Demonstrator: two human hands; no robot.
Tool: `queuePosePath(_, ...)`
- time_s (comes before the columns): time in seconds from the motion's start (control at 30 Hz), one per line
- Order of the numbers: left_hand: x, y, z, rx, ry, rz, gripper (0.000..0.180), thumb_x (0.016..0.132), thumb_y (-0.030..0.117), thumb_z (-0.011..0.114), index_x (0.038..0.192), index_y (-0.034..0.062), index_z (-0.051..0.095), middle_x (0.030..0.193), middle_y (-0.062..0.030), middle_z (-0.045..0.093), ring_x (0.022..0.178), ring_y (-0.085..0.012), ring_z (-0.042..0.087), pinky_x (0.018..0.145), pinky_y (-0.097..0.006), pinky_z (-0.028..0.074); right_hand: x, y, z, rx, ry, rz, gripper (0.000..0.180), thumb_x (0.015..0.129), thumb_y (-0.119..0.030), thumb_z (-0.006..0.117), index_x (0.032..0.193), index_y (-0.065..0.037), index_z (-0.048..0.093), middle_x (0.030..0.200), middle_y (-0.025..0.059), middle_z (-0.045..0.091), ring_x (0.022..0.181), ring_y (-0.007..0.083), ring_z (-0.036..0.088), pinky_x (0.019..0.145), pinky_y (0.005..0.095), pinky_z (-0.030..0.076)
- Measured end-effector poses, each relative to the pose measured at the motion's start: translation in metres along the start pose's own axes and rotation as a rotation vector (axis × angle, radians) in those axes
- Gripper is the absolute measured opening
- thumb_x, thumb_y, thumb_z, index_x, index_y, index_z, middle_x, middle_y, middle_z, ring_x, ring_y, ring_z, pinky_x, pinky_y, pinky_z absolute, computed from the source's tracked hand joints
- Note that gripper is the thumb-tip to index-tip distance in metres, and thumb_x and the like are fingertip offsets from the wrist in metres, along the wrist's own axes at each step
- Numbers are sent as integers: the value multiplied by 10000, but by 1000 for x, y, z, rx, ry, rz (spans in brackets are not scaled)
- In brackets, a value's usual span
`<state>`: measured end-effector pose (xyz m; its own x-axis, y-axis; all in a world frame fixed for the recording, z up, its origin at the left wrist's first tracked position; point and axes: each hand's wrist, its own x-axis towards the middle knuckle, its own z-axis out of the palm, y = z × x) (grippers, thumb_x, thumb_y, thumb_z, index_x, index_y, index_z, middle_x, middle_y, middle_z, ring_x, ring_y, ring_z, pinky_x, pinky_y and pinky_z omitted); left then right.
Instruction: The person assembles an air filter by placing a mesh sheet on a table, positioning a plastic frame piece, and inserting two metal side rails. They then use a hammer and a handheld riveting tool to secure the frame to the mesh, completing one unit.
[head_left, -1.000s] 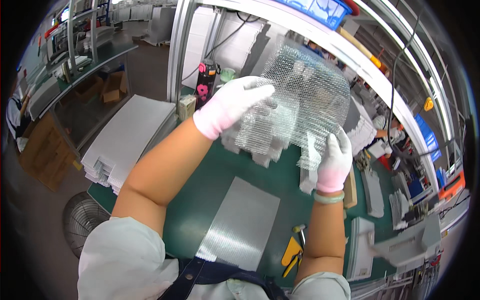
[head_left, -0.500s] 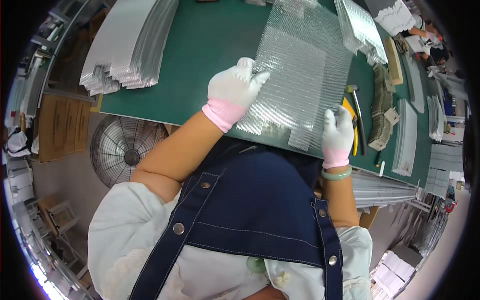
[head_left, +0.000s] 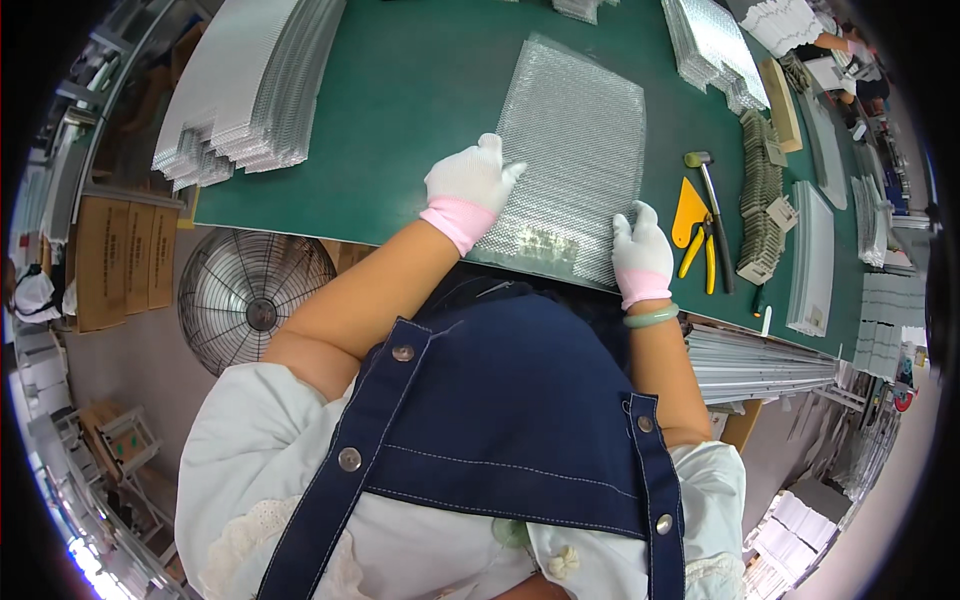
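A silvery see-through mesh sheet [head_left: 572, 150], roughly rectangular, lies flat on the green tabletop [head_left: 420, 90] with its lower end by the table's front edge. My left hand [head_left: 468, 185], in a white glove with a pink cuff, is at the sheet's left side, thumb and forefinger apart. At its lower right corner is my right hand [head_left: 642, 250], gloved alike, thumb and fingers also apart. Both hands seem to touch the sheet's edges; neither is closed around it. The undersides of the fingers are hidden.
Stacked silvery honeycomb sheets stand at the left [head_left: 245, 90] and far right [head_left: 715, 50]. Right of my right hand lie a mallet [head_left: 712, 190], yellow-handled pliers [head_left: 697, 255], a yellow scraper [head_left: 688, 212] and a row of small grey pieces [head_left: 763, 195]. A fan [head_left: 258, 300] stands below left.
The larger, notched mesh that spread past the rectangular outline no longer shows there; a rectangular sheet remains. My right hand has moved left, to the sheet's corner. My left hand has shifted slightly.
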<state>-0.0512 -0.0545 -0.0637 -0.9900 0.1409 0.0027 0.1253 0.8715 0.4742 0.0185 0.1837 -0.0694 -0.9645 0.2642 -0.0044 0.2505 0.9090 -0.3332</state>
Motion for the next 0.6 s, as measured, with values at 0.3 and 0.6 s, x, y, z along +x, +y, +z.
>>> queuePosePath(0.3, 4, 3, -3, 9, -71, -58, 449, 918, 430, 620, 963, -10, 540, 776, -198, 677, 767, -375, 684, 689, -472, 537, 2, -7, -4, -1, -60, 58, 456, 963, -331, 559, 1290, -15, 533, 998, 263, 683, 945, 427, 655, 829, 488, 512)
queuePosePath(0.6, 0, -6, 7, -53, 59, 15, 414, 918, 393, 631, 985, -8, 554, 770, -200, 673, 739, -382, 675, 668, -472, 536, 1, -3, 2, 23, 13, 26, 452, 962, -333, 576, 1288, -22, 537, 1006, 248, 686, 930, 414, 659, 815, 479, 515)
